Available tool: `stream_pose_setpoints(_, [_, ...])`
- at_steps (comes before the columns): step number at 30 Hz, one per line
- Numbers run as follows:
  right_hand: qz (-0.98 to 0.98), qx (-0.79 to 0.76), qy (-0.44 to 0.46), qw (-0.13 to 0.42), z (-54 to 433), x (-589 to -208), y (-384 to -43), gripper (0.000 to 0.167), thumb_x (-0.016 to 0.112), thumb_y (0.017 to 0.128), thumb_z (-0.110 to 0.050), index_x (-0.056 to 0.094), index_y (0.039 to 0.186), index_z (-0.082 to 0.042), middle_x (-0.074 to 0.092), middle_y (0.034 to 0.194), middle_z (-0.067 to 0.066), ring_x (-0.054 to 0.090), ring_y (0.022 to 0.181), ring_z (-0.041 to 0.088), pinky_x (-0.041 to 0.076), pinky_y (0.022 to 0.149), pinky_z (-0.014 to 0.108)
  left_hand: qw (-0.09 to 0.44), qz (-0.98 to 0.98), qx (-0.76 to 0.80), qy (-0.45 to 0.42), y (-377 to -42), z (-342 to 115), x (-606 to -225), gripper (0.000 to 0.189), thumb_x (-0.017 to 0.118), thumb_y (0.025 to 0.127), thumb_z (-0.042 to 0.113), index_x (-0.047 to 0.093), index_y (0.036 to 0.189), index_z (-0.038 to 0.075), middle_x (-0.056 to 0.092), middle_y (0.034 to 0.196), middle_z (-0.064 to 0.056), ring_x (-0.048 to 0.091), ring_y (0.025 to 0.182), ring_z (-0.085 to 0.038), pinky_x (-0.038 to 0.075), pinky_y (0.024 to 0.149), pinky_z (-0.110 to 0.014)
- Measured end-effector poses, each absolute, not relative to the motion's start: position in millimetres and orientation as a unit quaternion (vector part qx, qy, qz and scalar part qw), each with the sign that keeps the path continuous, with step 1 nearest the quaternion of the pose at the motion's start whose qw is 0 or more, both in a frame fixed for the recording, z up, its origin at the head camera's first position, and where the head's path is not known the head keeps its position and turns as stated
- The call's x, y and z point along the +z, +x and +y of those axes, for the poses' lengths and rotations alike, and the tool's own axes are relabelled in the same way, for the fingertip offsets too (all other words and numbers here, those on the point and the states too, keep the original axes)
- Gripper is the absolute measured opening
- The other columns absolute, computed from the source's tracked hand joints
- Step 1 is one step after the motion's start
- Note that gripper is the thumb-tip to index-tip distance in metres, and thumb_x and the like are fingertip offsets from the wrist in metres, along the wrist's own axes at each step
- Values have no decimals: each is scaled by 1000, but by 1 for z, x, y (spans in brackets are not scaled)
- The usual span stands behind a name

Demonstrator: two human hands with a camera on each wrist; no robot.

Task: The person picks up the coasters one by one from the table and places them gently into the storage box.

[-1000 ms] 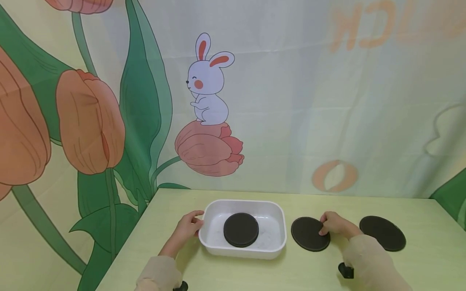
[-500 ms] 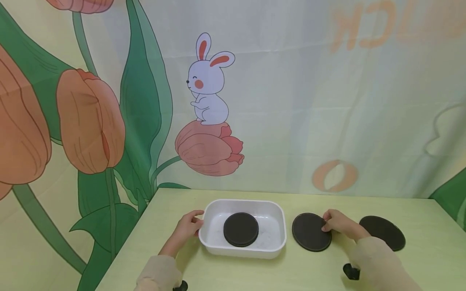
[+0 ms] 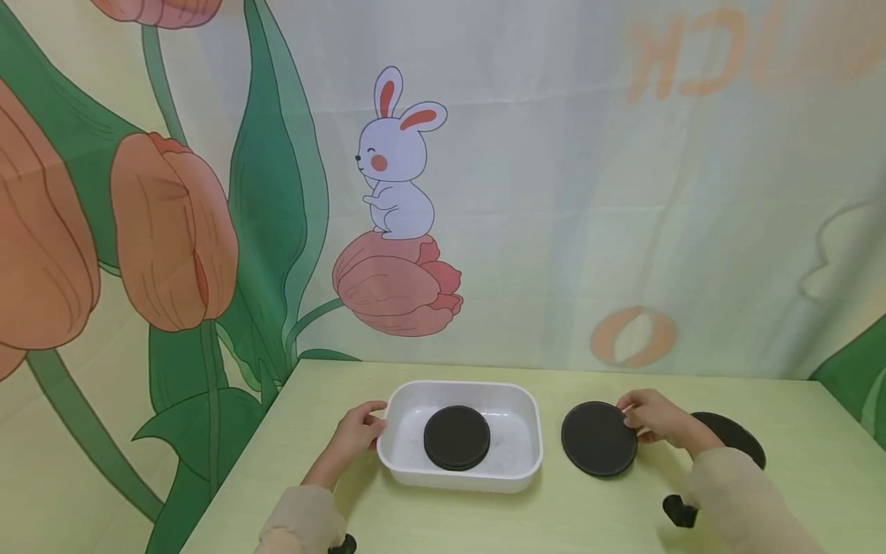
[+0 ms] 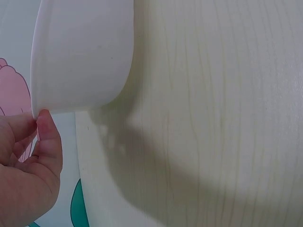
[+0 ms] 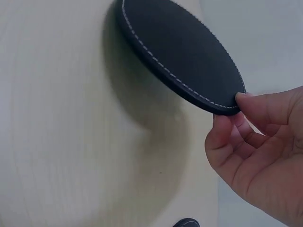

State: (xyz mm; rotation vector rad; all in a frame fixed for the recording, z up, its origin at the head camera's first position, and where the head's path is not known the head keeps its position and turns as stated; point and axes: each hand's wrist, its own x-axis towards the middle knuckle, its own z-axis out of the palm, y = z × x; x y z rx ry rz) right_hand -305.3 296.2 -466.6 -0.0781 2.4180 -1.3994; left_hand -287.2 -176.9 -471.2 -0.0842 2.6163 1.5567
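My left hand (image 3: 356, 432) pinches the rim of a white rectangular tray (image 3: 460, 481) at its left end; the left wrist view shows the thumb and a finger on either side of the tray's edge (image 4: 85, 56). Inside the tray lie black round coasters (image 3: 457, 437), stacked, with a second edge showing below the top one. To the right of the tray, my right hand (image 3: 657, 419) grips a black round coaster (image 3: 598, 438) by its right edge. In the right wrist view this coaster (image 5: 184, 52) has white stitching and is held tilted above the table, casting a shadow.
Another black coaster (image 3: 734, 435) lies further right, partly hidden behind the right hand and sleeve. Black wrist-camera parts (image 3: 681, 511) hang below the right sleeve. Behind the pale wooden table (image 3: 429, 523) hangs a cloth printed with tulips and a rabbit (image 3: 401, 177).
The right hand has moved slightly right and away with its coaster, which has come up off the table. The left hand and the tray have stayed put.
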Motion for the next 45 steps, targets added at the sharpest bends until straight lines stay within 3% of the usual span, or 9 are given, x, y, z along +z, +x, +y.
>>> stream_pose_setpoints(6, [836,-523,-34,161,298,-447,-303,29,46,85,0,40,111,10,43,86,7,47,72,17,46,60,33,47,859,509,-27,-287,-178,-472,36,51,87,2,47,123,0,55,87,-13,54,69,-16,52,58,-27])
stream_pose_setpoints(15, [781,-601,-41,163,292,-429,-304,33,49,88,-6,38,116,7,45,86,1,51,68,11,49,63,27,47,861,506,-27,-288,-178,-471,36,51,87,3,47,123,1,55,88,-13,54,69,-15,52,58,-26])
stream_pose_setpoints(19, [751,-637,-46,167,283,-426,-305,28,50,87,-6,41,113,2,49,86,-1,54,70,9,50,63,25,49,861,505,-30,-289,-178,-472,36,51,87,4,47,123,2,55,88,-12,53,69,-15,52,58,-25])
stream_pose_setpoints(26, [715,-674,-71,172,252,-421,-307,16,51,85,-2,48,99,-8,52,79,-4,56,66,7,50,59,22,48,859,509,-28,-289,-179,-473,36,52,87,4,47,123,2,55,88,-13,54,70,-17,52,58,-26])
stream_pose_setpoints(45, [683,-704,-64,182,163,-437,-310,17,49,82,5,48,99,-1,51,78,-1,53,62,8,48,55,21,51,862,503,-38,-291,-179,-474,37,52,87,5,47,123,3,54,89,-12,53,69,-15,52,58,-25])
